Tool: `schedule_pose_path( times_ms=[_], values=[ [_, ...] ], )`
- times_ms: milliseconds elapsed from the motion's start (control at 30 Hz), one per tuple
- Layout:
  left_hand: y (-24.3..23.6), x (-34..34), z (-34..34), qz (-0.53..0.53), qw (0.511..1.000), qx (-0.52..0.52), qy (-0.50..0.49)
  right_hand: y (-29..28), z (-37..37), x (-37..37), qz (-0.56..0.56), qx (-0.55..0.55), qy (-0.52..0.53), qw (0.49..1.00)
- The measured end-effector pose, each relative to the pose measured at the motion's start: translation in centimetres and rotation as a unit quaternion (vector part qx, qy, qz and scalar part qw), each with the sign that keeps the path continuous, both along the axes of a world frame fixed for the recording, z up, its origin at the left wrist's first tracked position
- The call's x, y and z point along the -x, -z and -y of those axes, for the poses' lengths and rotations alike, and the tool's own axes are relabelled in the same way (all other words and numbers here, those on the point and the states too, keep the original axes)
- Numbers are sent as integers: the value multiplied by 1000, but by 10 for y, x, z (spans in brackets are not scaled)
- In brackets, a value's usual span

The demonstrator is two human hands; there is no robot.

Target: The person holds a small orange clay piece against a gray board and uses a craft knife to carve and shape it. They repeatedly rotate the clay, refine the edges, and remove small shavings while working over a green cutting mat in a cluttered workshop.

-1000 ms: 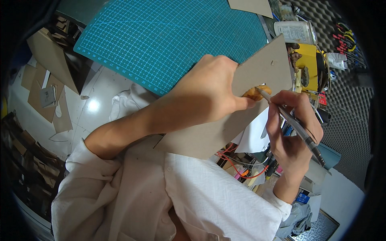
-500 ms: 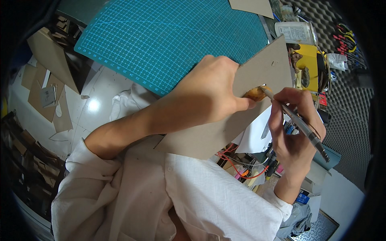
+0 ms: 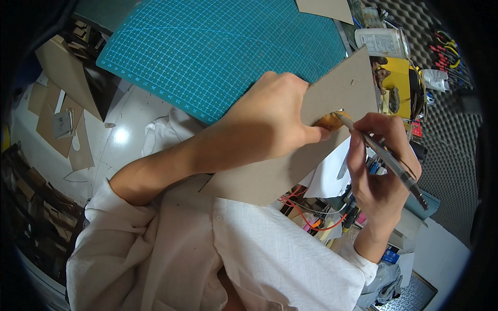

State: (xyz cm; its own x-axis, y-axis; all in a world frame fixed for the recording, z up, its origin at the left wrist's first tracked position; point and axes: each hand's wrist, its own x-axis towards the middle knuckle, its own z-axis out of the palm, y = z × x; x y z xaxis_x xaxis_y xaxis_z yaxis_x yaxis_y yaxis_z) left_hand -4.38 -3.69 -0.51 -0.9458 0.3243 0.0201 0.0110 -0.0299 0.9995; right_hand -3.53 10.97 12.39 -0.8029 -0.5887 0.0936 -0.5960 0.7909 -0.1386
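A stiff grey-brown cardboard sheet (image 3: 275,179) lies slanted in front of my body, partly over the green cutting mat (image 3: 218,46). My left hand (image 3: 275,116) is closed on the sheet with its fingers curled, most of them hidden from here. Its thumb tip touches a small orange-brown patch (image 3: 328,122) in the cardboard; whether that is a separate piece or something showing through an opening, I cannot tell. Pinched pen-like in my right hand (image 3: 381,160) is a slim silver craft knife (image 3: 386,157), its tip at the edge of that patch.
A white tub (image 3: 381,41) and a yellow box (image 3: 397,78) stand to the right of the mat. Red and white wires (image 3: 316,220) lie among tools below the sheet. Cardboard pieces (image 3: 57,111) lie on the floor at left. Pliers (image 3: 445,49) hang on the foam wall.
The rear end of the craft knife has swung slightly downward and right, and its tip stays at the patch. My left hand and the cardboard have barely moved.
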Motion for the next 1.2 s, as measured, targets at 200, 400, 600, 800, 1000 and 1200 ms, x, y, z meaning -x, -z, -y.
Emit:
schedule_pose_path(
  times_ms=[200, 400, 600, 800, 1000, 1200],
  values=[
    [1, -1, 0, -21, 1000, -18, -6, -2, -3, 0, 10, -16, -27, 999],
    [0, 0, 1, 1, 1000, 18, -1, -1, -3, 0, 7, -23, -16, 1000],
    [1, 0, 0, -13, 1000, 16, -3, 4, -3, -1, -6, 12, 3, 1000],
    [1, 0, -1, -5, 1000, 22, -6, 3, -3, -1, -5, 16, 38, 999],
    [-2, 0, 1, 17, 1000, 4, 9, 0, -1, -2, 13, 7, 28, 999],
    [1, 0, 0, 7, 1000, 17, 9, 2, -3, 0, 17, 25, 40, 999]
  ],
)
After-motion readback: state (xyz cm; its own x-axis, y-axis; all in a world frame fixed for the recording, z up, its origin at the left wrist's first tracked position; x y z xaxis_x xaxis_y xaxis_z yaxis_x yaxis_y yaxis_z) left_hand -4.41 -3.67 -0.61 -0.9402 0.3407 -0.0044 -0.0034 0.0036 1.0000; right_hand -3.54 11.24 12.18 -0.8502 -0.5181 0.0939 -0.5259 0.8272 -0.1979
